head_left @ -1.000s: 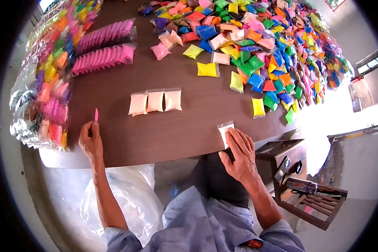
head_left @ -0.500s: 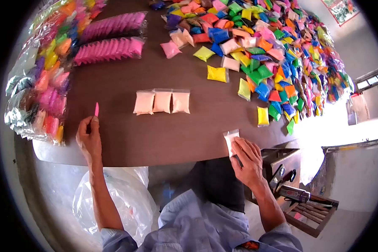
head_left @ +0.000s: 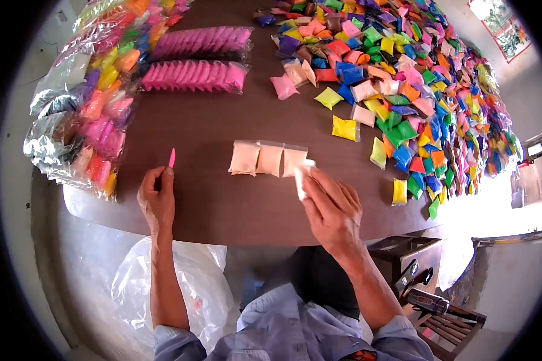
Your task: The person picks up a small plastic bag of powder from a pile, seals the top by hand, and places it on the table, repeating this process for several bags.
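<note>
My left hand [head_left: 157, 201] is closed in a pinch at the left front of the table, with a thin, pointed pink plastic tool [head_left: 172, 157] sticking up from thumb and finger. My right hand [head_left: 336, 210] grips a small pale packet [head_left: 301, 185], its fingers over most of it. That packet overlaps the right end of a row of three peach-coloured packets [head_left: 270, 160], which lie side by side on the brown table [head_left: 223, 207].
A large heap of small coloured packets [head_left: 397, 99] covers the right side. Two long bags of pink packets [head_left: 193, 77] lie at the back left, beside a stack of clear bags with mixed colours [head_left: 96, 114]. Below the table edge is a clear plastic bag [head_left: 168, 283].
My right hand has carried the pale packet left and forward from the table's front edge to the row. The left hand keeps its pinch on the pink tool. The whole view has shifted somewhat.
</note>
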A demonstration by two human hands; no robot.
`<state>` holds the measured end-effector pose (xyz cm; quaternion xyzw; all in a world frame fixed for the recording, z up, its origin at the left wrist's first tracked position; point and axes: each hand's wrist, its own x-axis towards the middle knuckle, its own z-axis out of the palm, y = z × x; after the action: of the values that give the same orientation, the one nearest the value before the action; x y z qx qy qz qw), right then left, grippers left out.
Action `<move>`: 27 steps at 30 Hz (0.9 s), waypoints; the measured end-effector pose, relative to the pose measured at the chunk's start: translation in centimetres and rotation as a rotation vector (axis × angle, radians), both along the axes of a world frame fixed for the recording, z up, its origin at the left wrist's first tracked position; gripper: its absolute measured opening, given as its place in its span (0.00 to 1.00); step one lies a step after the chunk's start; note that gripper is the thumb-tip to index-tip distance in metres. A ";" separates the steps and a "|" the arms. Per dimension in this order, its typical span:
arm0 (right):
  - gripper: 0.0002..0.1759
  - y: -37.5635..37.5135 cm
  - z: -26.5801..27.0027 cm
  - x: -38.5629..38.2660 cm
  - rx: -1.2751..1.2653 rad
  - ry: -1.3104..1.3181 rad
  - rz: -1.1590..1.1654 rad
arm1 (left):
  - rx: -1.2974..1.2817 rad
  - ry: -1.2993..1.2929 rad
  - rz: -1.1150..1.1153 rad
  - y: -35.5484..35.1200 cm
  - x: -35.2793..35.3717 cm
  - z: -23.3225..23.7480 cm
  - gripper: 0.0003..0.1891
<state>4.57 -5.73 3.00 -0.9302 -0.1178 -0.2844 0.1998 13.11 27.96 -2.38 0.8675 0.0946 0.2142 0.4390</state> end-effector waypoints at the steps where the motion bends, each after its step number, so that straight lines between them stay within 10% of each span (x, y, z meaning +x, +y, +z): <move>1: 0.19 0.8 -0.1 1.1 -0.002 -0.027 0.034 | 0.003 -0.003 0.006 0.2 0.0 -0.1 0.09; 27: 0.17 4.4 -2.4 6.2 -0.083 -0.008 0.088 | -0.080 0.053 0.040 0.2 0.1 0.2 0.08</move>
<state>10.75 -1.35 0.58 -0.9305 -0.1711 -0.2738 0.1730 13.18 28.13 -2.19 0.8526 0.1318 0.1959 0.4662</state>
